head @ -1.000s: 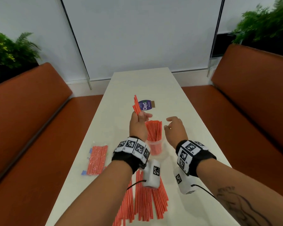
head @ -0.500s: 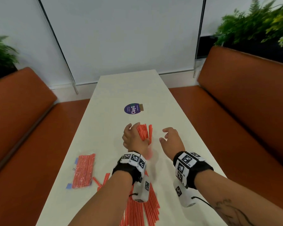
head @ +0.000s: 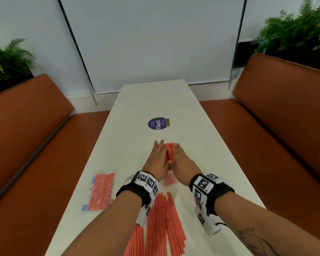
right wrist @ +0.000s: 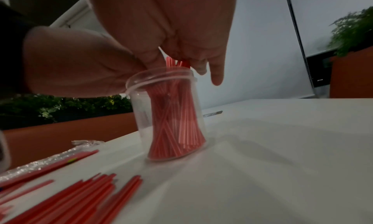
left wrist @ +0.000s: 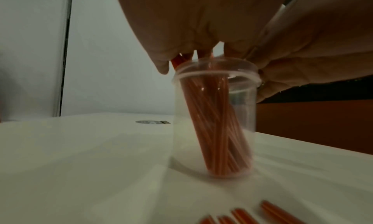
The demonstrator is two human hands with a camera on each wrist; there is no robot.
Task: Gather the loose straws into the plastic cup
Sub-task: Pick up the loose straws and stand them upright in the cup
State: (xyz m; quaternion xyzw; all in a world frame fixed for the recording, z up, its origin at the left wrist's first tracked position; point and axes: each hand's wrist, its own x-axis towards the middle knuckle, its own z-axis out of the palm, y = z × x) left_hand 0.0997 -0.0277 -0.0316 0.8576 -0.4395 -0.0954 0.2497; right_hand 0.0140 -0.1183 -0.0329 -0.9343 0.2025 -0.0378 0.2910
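Both hands have closed in since a second ago: the left hand [head: 156, 159], which was lifting a small bunch of straws above the plastic cup [left wrist: 215, 115], is now flat against the bundle, and the right hand [head: 183, 160], then hovering apart, is pressing from the opposite side. Fingers of both hands are lying nearly straight, palms facing each other, sandwiching the straws in the cup [head: 169, 151] just above the rim; neither hand is curling round anything.

The cup is standing upright on the white table [head: 201, 145], just nearer the person than the purple sticker [head: 157, 123]. The bundle's long axis is running near vertical, leaning slightly, with lower ends on the cup's base and upper ends poking out between the palms.

This looks like the tidying step, squaring the added straws into the cup. Many loose straws [head: 163, 224] are still lying lengthwise on the table nearer the person than the cup, so the next move probably calls for freeing one hand to gather another bunch while keeping the light cup from tipping.
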